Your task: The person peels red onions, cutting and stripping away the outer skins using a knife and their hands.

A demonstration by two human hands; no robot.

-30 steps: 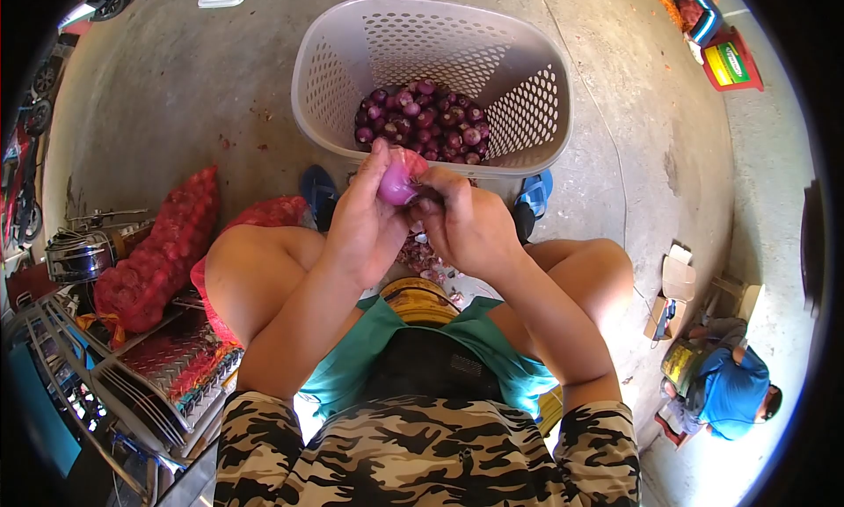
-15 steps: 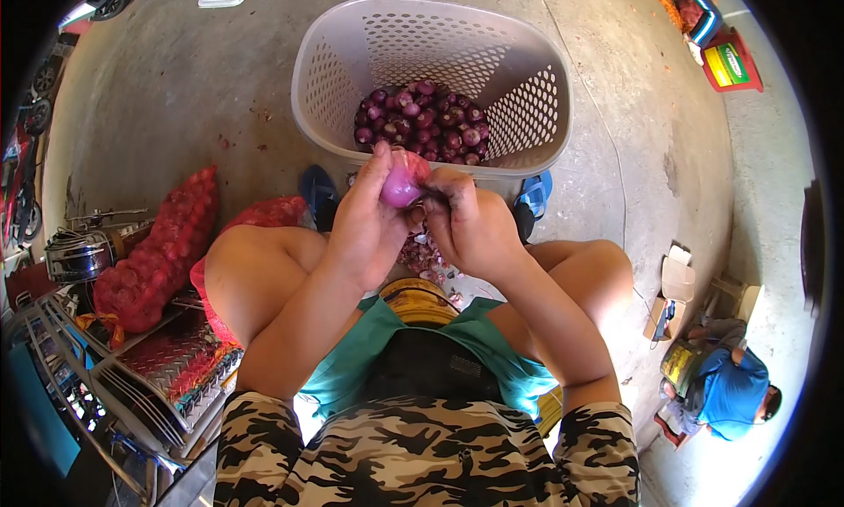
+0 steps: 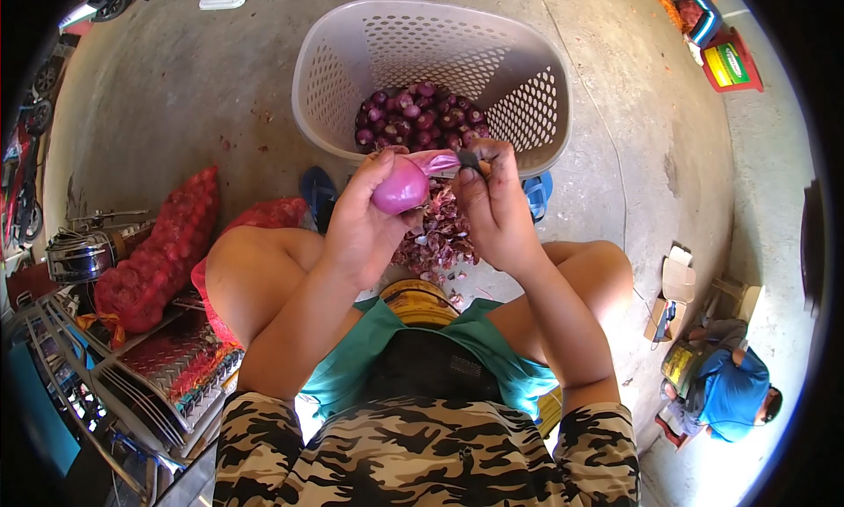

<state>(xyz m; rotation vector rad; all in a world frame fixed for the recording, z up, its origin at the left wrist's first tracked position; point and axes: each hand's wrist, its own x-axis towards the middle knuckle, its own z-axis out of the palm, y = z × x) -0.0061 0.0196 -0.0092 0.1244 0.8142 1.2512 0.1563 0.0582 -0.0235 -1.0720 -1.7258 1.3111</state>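
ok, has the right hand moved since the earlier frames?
Yes: the right hand went rightward and forward; its fingers now overlap the basket's near rim in view.

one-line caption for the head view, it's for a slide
Left hand holds an onion, right hand pulls at its skin, with peelings below and a basket of more onions beyond.
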